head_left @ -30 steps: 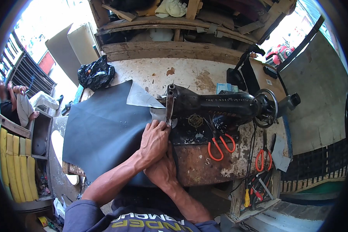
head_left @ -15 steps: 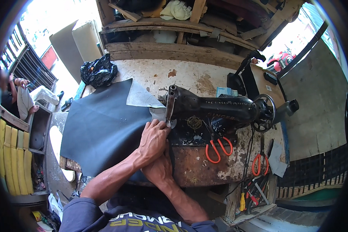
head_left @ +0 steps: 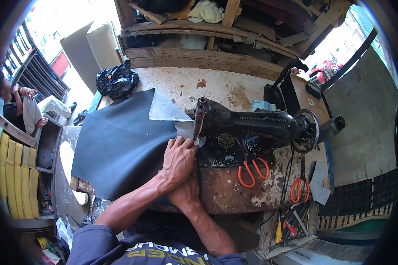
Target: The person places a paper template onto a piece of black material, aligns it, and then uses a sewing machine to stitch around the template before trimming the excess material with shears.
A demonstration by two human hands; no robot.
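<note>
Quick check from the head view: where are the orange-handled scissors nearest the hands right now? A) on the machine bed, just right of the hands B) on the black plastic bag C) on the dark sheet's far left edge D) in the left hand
A: the orange-handled scissors lie on the bed of the black sewing machine, just right of the left hand and right hand, which press the dark sheet.

The sewing machine (head_left: 252,132) stands on the counter (head_left: 234,95), with the sheet (head_left: 119,145) spread to its left. The left hand (head_left: 177,161) rests on the sheet's right edge beside the needle, the right hand (head_left: 188,192) just before and partly under it. Scissors (head_left: 252,170) lie before the machine. A bag (head_left: 116,80) sits behind the sheet, shelves (head_left: 208,31) behind the counter
</note>
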